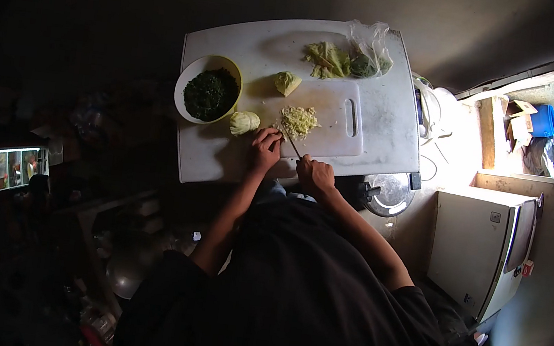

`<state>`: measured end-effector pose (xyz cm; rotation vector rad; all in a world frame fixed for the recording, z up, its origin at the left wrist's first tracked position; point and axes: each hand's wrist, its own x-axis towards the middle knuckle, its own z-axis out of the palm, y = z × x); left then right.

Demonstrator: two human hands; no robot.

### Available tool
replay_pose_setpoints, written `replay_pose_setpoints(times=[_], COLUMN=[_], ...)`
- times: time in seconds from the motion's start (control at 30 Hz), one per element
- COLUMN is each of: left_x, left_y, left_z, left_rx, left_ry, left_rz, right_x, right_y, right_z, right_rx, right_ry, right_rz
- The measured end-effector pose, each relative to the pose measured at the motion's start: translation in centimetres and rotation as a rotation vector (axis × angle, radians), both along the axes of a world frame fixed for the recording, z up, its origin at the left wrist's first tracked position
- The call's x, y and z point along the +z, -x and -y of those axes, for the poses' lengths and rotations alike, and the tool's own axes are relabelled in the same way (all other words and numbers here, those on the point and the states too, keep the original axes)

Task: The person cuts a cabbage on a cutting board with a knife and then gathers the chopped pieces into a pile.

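starting from the left, the left hand (267,146) has its fingers bent and bunched, tips down at the near left part of the white cutting board (336,143); whether they pin something beneath them i cannot tell, as the knuckles cover that spot. just to the right, the right hand (316,175) has its fingers wrapped round the handle of a knife (292,145), whose blade slants away from the person and leftward, close beside the left fingertips.

around them, farthest left on the white table (213,158), sits a bowl (236,75) with dark green chopped leaves (210,96) in it. between bowl and board lies a rounded chunk of cabbage (244,123), just beyond the left hand. next comes a cut wedge (287,84) by the board's far left corner, then a loose pile of pale shreds (300,122) on the board, right beyond the blade. limp leaves (328,60) lie past the board's far edge, next to a clear plastic bag (374,49) at the far right. off the table to the right stands a white fridge (467,246).
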<state>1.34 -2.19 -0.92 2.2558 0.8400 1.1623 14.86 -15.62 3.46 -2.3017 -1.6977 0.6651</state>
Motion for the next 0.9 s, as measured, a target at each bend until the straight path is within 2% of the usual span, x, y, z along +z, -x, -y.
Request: replay_pose_setpoints(times=[0.1,0.17,0.27,0.5,0.57,0.6,0.67,0.77,0.9], left_x=[0.5,0.7,0.5,0.9,0.6,0.5,0.4,0.4,0.3], left_y=[-0.1,-0.2,-0.2,-0.3,-0.3,-0.3,-0.3,-0.2,-0.1], left_z=[0.0,-0.2,0.1,0.1,-0.1,-0.1,0.0,-0.1,-0.2], left_rx=[0.010,0.009,0.020,0.029,0.018,0.024,0.029,0.030,0.018], left_ry=[-0.005,-0.006,0.006,0.003,0.008,0.015,0.024,0.024,0.019], left_rz=[0.032,0.045,0.038,0.050,0.060,0.054,0.048,0.057,0.052], right_x=[-0.5,-0.4,1.4,-1.6,-1.6,-2.1,-2.9,-2.2,-0.9], right_y=[0.4,0.5,0.7,1.4,1.9,2.1,2.5,1.9,1.1], right_z=[1.1,1.3,1.3,1.4,1.2,1.3,1.4,1.0,1.6], right_rx=[0.048,0.050,0.067,0.075,0.095,0.095,0.105,0.081,0.035], right_ry=[-0.099,0.013,0.010,-0.003,0.017,0.020,-0.159,-0.021,-0.037], right_rz=[0.042,-0.016,-0.011,-0.037,0.132,0.131,0.273,0.145,0.164])
